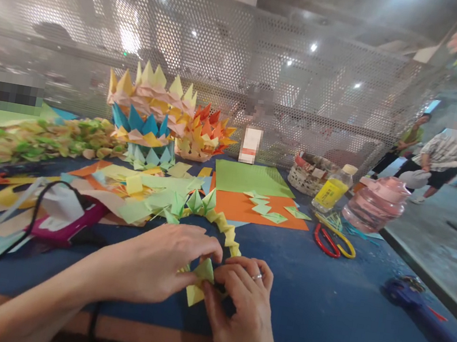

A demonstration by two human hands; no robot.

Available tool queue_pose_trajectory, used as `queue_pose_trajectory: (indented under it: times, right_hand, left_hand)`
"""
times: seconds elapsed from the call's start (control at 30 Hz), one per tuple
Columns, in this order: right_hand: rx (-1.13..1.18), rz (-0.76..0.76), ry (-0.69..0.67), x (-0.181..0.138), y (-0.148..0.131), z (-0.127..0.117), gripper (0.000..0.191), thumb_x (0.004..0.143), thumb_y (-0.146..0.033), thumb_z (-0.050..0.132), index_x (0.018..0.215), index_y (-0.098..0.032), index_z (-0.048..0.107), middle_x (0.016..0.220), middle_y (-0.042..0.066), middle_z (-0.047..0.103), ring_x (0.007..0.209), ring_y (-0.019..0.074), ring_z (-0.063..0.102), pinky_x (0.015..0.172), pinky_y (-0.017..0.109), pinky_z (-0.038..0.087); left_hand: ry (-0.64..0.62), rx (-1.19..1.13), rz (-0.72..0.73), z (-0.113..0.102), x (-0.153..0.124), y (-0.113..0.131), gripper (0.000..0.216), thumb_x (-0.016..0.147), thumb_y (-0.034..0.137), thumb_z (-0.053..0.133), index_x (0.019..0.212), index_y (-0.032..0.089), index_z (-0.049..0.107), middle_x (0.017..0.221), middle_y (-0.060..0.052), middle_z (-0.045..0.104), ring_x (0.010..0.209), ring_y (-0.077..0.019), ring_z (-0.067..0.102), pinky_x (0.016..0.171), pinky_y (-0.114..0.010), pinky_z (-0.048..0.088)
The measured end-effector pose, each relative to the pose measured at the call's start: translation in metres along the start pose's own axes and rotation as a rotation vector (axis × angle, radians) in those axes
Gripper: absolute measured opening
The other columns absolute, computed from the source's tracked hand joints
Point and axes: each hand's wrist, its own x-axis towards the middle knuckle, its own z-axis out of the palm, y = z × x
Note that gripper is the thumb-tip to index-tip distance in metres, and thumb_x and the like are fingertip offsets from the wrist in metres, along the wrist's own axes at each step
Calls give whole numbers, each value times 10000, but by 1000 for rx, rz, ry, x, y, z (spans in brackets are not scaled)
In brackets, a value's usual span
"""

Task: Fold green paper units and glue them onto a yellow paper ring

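Observation:
Near the table's front edge, my left hand and my right hand pinch a small folded yellow-green paper piece between thumbs and fingers. It sits at the near side of a curved chain of folded yellow paper, which carries light green pointed paper pieces on its far left part. My fingers cover much of the chain's near side. A ring is on a finger of my right hand. Left of my left hand lies a magenta, gun-shaped tool with a black cord.
Paper scraps spread behind my left hand, near stacked folded-paper crowns. Green sheets, red-and-yellow-handled scissors, a yellow-labelled bottle, a pink jug and a basket stand or lie beyond. At right lies a blue tool.

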Motion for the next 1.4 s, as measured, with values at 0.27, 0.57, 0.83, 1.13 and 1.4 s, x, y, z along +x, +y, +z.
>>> queue_pose_trajectory:
  times: [0.27,0.57,0.83,1.13,1.4]
  right_hand:
    - [46,3,-11,1,-3,-2,124,870,-151,620,770,-224,617,767,-49,696,836,145,622,881,349,317]
    - [25,31,-71,3,-7,-6,110,858,-146,603,778,-221,606,771,-42,678,825,150,599,854,350,332]
    - [2,30,-67,1,-7,-4,97,853,-150,579,781,-215,582,759,-27,645,829,163,578,862,349,326]
    - [-14,22,-79,1,-7,-6,77,881,-203,597,808,-228,590,788,-31,668,868,175,593,889,358,312]
    - [-161,-32,-265,0,12,-28,462,738,-370,795,1146,-308,586,1124,-7,686,1120,245,565,1004,391,232]
  left_hand:
    - [-15,0,53,5,1,-1,227,833,48,499,970,211,579,901,-22,621,946,-226,583,807,-347,442]
    - [23,-80,53,5,1,3,241,796,28,481,961,196,535,936,-31,601,921,-209,568,803,-334,454]
    - [6,-83,52,5,0,3,259,807,39,485,1005,201,527,987,-41,595,983,-225,570,852,-361,460]
    - [8,-63,52,4,0,5,251,817,39,489,1002,201,537,971,-46,590,980,-237,570,845,-363,459]
    - [23,16,78,5,-4,-2,373,786,0,468,1080,217,546,999,-40,617,1040,-243,563,911,-374,447]
